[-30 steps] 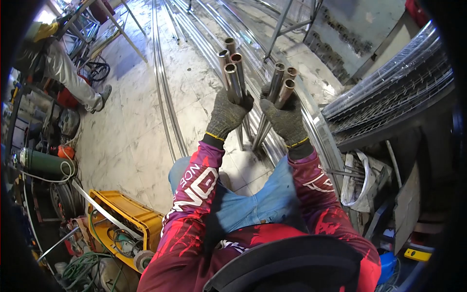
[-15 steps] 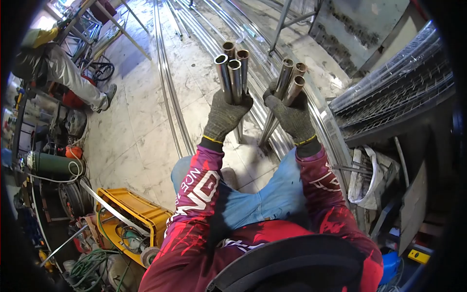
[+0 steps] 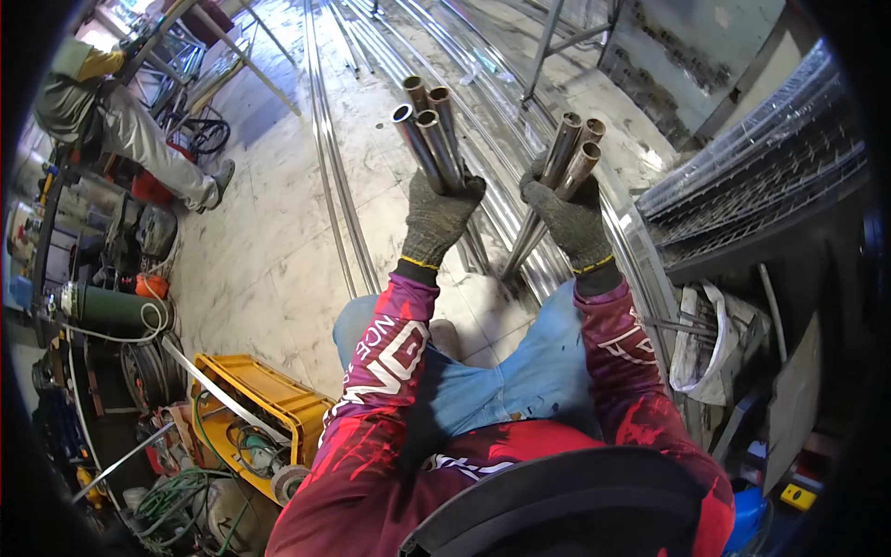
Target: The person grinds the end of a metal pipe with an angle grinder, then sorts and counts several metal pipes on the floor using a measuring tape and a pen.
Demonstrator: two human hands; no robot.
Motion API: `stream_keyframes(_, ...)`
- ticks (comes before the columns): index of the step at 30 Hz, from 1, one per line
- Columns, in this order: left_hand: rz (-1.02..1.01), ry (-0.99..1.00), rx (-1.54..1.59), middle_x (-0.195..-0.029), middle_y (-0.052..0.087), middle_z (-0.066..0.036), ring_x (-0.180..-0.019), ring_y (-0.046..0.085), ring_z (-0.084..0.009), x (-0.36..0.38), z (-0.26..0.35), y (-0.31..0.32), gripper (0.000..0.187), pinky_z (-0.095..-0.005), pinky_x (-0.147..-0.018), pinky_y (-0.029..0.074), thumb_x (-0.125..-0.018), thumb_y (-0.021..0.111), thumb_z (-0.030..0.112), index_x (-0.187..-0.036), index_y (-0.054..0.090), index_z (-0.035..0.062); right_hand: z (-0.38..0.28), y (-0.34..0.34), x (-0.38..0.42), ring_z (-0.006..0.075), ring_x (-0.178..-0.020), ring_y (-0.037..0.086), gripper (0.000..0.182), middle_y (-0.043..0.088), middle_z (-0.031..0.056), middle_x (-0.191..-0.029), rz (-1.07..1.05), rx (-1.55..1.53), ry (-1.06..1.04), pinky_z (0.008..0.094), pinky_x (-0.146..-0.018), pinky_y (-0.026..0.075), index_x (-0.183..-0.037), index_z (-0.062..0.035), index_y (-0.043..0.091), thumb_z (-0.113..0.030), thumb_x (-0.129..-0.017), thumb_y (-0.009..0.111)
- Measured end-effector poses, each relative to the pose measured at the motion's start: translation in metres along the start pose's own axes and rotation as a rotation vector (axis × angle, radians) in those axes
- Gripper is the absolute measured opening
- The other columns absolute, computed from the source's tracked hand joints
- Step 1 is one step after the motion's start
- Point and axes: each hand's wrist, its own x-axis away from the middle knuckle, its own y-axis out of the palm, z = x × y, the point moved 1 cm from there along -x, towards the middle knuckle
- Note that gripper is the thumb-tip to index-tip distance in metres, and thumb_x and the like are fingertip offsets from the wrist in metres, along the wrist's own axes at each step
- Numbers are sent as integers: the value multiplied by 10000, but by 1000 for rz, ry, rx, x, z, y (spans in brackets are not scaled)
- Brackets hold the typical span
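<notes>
My left hand (image 3: pixel 439 215), in a dark knitted work glove, is wrapped round a bundle of several short metal pipes (image 3: pixel 434 147). Their open round ends point up and lean to the left. My right hand (image 3: pixel 571 215), gloved alike, grips 3 metal pipes (image 3: pixel 563 153) that lean to the right at the top. Below both fists the lower ends slant down between my knees and come close together near the floor. A gap separates the two bundles at the top. Whether the lower ends touch the floor, I cannot make out.
Long shiny pipes (image 3: pixel 327 158) lie along the tiled floor ahead. A yellow toolbox (image 3: pixel 278 395) with tools stands at left, near a green gas cylinder (image 3: pixel 107 309). Wire mesh panels (image 3: pixel 761 176) and a white sack (image 3: pixel 705 348) are at right. Another person's leg (image 3: pixel 153 144) shows at upper left.
The tops of the two bundles have moved apart: the left one tilts further left, the right one further right. Both hands still grip their pipes. The view has shifted slightly.
</notes>
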Motion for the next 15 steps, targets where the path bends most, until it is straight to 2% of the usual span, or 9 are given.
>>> stream_keyframes(3,37,35,-114,-690,605,-106,-610,591,-237,-1,-3,5,197,-394,-578,478,-772,733,166,-842,613,27,18,-11,4,133,-810,623,166,663,29,-887,21,33,42,302,-748,519,-1007,-14,644,-52,-852,687)
stream_keyframes(5,97,72,3,-694,600,-123,-629,597,-236,3,-6,11,196,-394,-583,476,-774,736,163,-858,617,32,44,-14,8,114,-765,633,163,670,17,-844,41,-31,21,294,-689,520,-987,-31,680,-120,-864,738)
stream_keyframes(7,130,87,-58,-706,601,-130,-637,598,-237,6,2,14,198,-391,-591,478,-780,737,156,-864,616,25,58,-19,12,125,-828,631,96,665,7,-862,-78,225,35,303,-755,516,-948,-49,696,-112,-874,702)
stream_keyframes(9,157,101,-122,-717,603,-137,-645,600,-238,10,1,11,199,-388,-599,480,-785,738,148,-871,614,18,90,-14,29,144,-792,635,206,670,52,-808,31,77,64,321,-721,519,-956,-33,685,-210,-861,733)
stream_keyframes(11,73,-28,-55,-801,661,-36,-731,605,-131,11,-18,10,128,-315,-636,478,-822,722,66,-928,673,14,104,-17,34,209,-707,626,286,647,99,-716,81,179,181,376,-649,498,-892,-7,668,-288,-855,706)
stream_keyframes(12,97,50,114,-815,658,-17,-741,588,-118,9,0,10,95,-307,-642,466,-840,739,85,-883,694,13,113,-20,36,239,-710,627,294,648,115,-723,133,213,206,393,-653,500,-886,-9,668,-299,-854,692)
stream_keyframes(13,33,-86,182,-826,645,5,-748,579,-115,16,-35,7,73,-301,-665,466,-845,734,69,-877,703,11,116,-10,32,268,-712,628,302,649,131,-730,159,229,178,410,-657,501,-880,-10,667,-311,-854,677)
stream_keyframes(14,-85,-120,117,-847,628,16,-753,568,-114,9,-20,6,83,-292,-684,465,-834,698,5,-916,698,15,118,-10,33,297,-715,628,311,650,147,-737,217,251,163,427,-661,502,-874,-12,667,-322,-854,662)
stream_keyframes(15,-63,-74,311,-866,618,6,-772,572,-122,12,-6,10,120,-292,-703,476,-826,685,-27,-937,693,21,118,-4,32,327,-717,629,321,651,163,-744,273,275,127,444,-665,503,-868,-14,666,-334,-853,648)
